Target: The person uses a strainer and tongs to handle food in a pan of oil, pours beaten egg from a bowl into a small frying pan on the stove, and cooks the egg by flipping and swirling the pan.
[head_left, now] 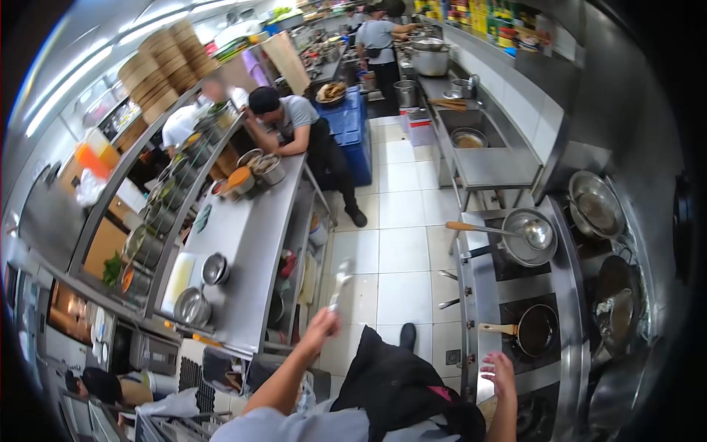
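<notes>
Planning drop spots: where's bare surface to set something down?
Left counter: middle stretch, between steel bowls and filled containers. Right side: steel top between sink and stove. Crowded: counter's far end, and the stove, largely taken by pans.

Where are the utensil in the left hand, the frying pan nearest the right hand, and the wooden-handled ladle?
Utensil [341, 283]: head view, on its blurred middle.
Frying pan [537, 331]: head view, on its dark inside.
Wooden-handled ladle [538, 234]: head view, on its bowl.
</notes>
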The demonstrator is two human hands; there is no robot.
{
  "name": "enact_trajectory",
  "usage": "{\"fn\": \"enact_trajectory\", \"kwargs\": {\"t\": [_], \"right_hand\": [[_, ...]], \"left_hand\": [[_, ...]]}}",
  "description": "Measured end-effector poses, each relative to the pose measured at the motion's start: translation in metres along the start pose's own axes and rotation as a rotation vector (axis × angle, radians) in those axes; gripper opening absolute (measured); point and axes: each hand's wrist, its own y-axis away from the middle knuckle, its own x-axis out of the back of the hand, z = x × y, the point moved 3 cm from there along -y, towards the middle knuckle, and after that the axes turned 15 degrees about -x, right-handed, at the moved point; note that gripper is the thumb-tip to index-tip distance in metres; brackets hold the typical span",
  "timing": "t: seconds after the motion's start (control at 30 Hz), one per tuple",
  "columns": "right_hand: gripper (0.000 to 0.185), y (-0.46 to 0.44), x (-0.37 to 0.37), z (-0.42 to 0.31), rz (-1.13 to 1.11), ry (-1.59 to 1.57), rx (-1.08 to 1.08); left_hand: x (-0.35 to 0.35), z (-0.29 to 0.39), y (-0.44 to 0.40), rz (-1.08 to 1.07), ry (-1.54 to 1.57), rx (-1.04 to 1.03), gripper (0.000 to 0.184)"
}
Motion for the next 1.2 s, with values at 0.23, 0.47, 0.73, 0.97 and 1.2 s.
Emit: {"fn": "enact_trajectory", "kwargs": {"t": [0.23,0.47,0.73,0.97,1.2], "right_hand": [[0.034,0.008,-0.101,-0.011,-0.159,0.09,0.077],[0.033,0.031,-0.224,0.037,-0.323,0.272,0.004],[0.03,0.066,-0.337,0.088,-0.396,0.466,-0.083],[0.031,0.089,-0.386,0.101,-0.409,0.511,-0.028],[0.032,0.089,-0.385,0.117,-0.358,0.499,-0.043]], "left_hand": [[0.19,0.003,0.238,0.801,-0.827,-0.097,0.031],[0.269,-0.081,0.355,1.268,0.586,0.186,0.04],[0.401,0.099,0.331,1.14,0.713,-0.809,0.027],[0.482,0.222,0.298,1.25,0.344,-1.061,0.023],[0.497,0.218,0.265,1.28,0.371,-1.083,0.022]]}}
